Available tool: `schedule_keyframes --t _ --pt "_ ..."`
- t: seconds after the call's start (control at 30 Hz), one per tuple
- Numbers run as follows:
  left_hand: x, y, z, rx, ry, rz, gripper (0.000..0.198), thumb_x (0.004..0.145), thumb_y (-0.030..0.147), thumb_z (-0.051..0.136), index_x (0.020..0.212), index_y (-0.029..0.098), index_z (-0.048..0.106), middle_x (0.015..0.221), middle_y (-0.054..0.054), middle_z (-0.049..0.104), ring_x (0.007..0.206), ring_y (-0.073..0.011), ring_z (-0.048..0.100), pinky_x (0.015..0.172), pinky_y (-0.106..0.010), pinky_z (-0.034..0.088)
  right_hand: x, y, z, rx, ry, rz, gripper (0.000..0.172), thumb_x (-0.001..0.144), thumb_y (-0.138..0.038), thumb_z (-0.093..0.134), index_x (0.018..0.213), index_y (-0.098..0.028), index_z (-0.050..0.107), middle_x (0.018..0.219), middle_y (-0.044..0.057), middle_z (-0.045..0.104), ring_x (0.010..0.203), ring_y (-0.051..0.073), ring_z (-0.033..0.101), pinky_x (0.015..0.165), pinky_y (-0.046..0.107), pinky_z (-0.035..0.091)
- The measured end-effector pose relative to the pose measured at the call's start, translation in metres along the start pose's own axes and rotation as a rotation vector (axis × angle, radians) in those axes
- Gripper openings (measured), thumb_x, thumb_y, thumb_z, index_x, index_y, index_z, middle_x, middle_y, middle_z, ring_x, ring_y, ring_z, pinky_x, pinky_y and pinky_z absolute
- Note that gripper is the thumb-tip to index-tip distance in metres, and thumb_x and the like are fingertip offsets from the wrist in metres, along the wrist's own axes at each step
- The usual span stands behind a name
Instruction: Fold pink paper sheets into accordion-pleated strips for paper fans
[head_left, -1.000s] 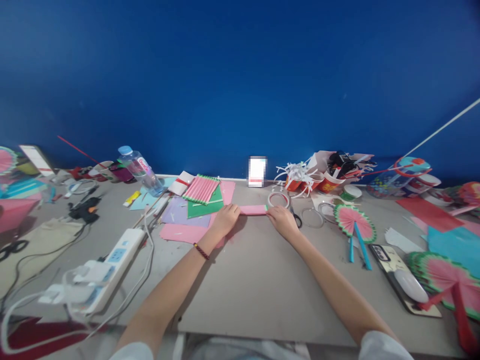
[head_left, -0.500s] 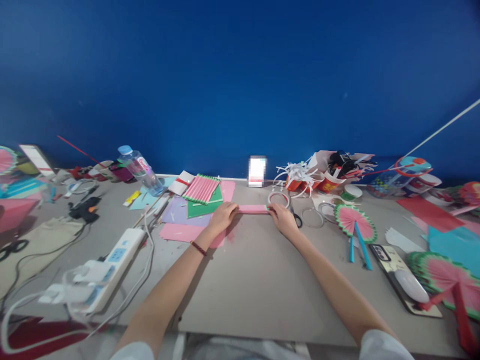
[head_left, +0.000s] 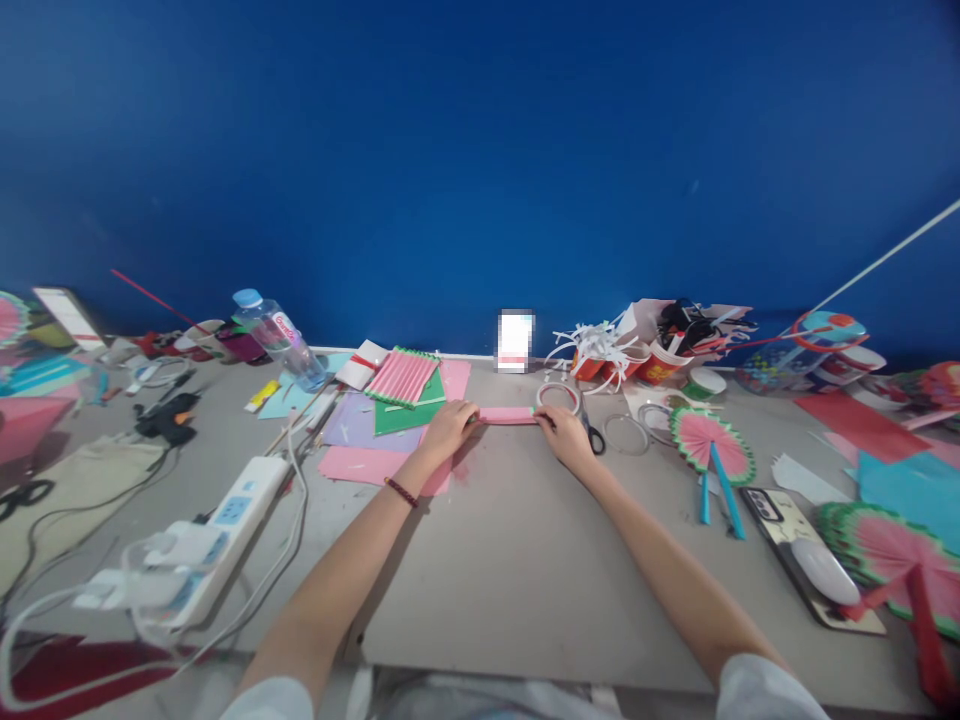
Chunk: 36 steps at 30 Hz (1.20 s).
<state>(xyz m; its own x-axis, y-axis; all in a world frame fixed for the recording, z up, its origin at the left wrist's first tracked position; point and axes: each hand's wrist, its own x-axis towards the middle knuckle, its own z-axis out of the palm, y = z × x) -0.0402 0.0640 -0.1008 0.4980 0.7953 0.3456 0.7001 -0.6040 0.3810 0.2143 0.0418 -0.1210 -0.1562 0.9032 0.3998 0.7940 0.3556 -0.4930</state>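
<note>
Between my two hands stretches a narrow folded strip of pink paper point(head_left: 507, 416) with green at its ends. My left hand point(head_left: 451, 430) pinches its left end, and my right hand point(head_left: 562, 432) grips the right end. The fingertips hide both ends in part. Left of the strip lies a pleated pink paper point(head_left: 405, 377) with green edges, on top of a green sheet point(head_left: 409, 413). A roll of tape point(head_left: 558, 399) and black-handled scissors point(head_left: 596, 440) are just beyond and beside my right hand.
A white power strip point(head_left: 232, 530) with cables lies at the left, near a plastic bottle point(head_left: 281, 342). On the right are a finished paper fan point(head_left: 712, 445), a phone point(head_left: 776, 515) with a white mouse point(head_left: 823, 570) on it, and paper cups point(head_left: 660, 365) at the back.
Almost nothing differs. Both hands stay on the ends of the pink paper strip, with only a very slight shift.
</note>
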Motion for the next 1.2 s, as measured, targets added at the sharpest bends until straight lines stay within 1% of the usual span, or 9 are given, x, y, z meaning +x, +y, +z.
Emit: schedule_keyframes --t 0.17,0.27,0.47,0.6,0.73,0.87,0.93,1.03,1.2 --pt "-0.001 -0.002 -0.001 -0.004 -0.027 -0.003 0.011 0.092 0.027 0.048 0.088 0.019 0.055 0.084 -0.003 0.061 0.083 -0.0185 0.055 0.074 -0.029 0.039 0.000 0.002 0.002 0.059 -0.008 0.007 0.016 0.087 -0.023 0.047 0.088 -0.020 0.062 0.082 0.006 0.067 0.075 0.020 0.059 0.069 0.029 0.044" --pt "-0.001 -0.004 -0.002 -0.043 -0.031 -0.012 0.012 0.091 0.028 0.051 0.085 0.019 0.056 0.083 -0.003 0.061 0.082 -0.0181 0.055 0.074 -0.029 0.040 0.000 0.002 0.001 0.091 -0.015 0.008 0.016 0.086 -0.023 0.047 0.086 -0.019 0.062 0.078 0.006 0.066 0.072 0.020 0.058 0.068 0.029 0.044" --pt "-0.001 -0.003 -0.006 -0.136 0.005 -0.019 0.018 0.089 0.030 0.053 0.077 0.018 0.056 0.081 -0.002 0.060 0.081 -0.0166 0.054 0.074 -0.027 0.041 0.001 -0.001 0.000 0.102 0.001 0.004 0.017 0.086 -0.024 0.047 0.082 -0.019 0.063 0.077 0.005 0.067 0.069 0.019 0.058 0.067 0.029 0.045" --pt "-0.001 -0.005 -0.005 -0.131 0.008 -0.024 0.019 0.090 0.033 0.052 0.080 0.018 0.058 0.084 -0.003 0.060 0.083 -0.0169 0.055 0.076 -0.028 0.042 0.001 -0.001 0.001 0.079 0.010 0.008 0.017 0.086 -0.023 0.048 0.087 -0.018 0.064 0.084 0.007 0.069 0.073 0.020 0.061 0.070 0.030 0.046" --pt "-0.001 -0.009 -0.002 -0.081 -0.004 0.027 0.015 0.091 0.031 0.051 0.089 0.019 0.060 0.091 -0.004 0.061 0.088 -0.0173 0.055 0.080 -0.029 0.042 0.002 0.002 -0.002 0.075 -0.047 -0.037 0.017 0.086 -0.022 0.049 0.091 -0.019 0.065 0.088 0.008 0.069 0.080 0.021 0.062 0.075 0.033 0.048" --pt "-0.002 -0.010 -0.001 0.005 -0.036 0.057 0.017 0.092 0.026 0.048 0.084 0.018 0.061 0.086 -0.004 0.059 0.085 -0.0173 0.054 0.076 -0.029 0.042 0.002 0.003 -0.007 0.093 -0.122 -0.111 0.014 0.086 -0.022 0.051 0.087 -0.019 0.065 0.087 0.007 0.069 0.086 0.021 0.062 0.080 0.034 0.047" --pt "-0.003 -0.011 -0.001 0.008 -0.042 0.067 0.018 0.092 0.024 0.047 0.083 0.018 0.062 0.085 -0.004 0.060 0.084 -0.0173 0.054 0.076 -0.029 0.041 0.001 0.002 -0.009 0.082 -0.125 -0.124 0.014 0.087 -0.021 0.051 0.087 -0.019 0.064 0.086 0.007 0.068 0.086 0.021 0.061 0.079 0.034 0.047" --pt "-0.004 -0.012 -0.001 -0.049 -0.039 0.070 0.018 0.092 0.025 0.048 0.084 0.018 0.062 0.086 -0.004 0.062 0.084 -0.0170 0.055 0.077 -0.029 0.042 -0.001 -0.001 -0.010 0.068 -0.112 -0.119 0.015 0.088 -0.022 0.049 0.087 -0.018 0.063 0.083 0.007 0.066 0.082 0.021 0.060 0.076 0.033 0.046" --pt "-0.003 -0.013 -0.002 -0.168 -0.040 0.003 0.016 0.091 0.027 0.049 0.087 0.019 0.062 0.086 -0.004 0.065 0.084 -0.0172 0.058 0.079 -0.030 0.042 0.000 -0.004 -0.009 0.149 -0.099 -0.060 0.015 0.086 -0.024 0.049 0.086 -0.018 0.063 0.080 0.006 0.067 0.074 0.018 0.060 0.071 0.030 0.046"
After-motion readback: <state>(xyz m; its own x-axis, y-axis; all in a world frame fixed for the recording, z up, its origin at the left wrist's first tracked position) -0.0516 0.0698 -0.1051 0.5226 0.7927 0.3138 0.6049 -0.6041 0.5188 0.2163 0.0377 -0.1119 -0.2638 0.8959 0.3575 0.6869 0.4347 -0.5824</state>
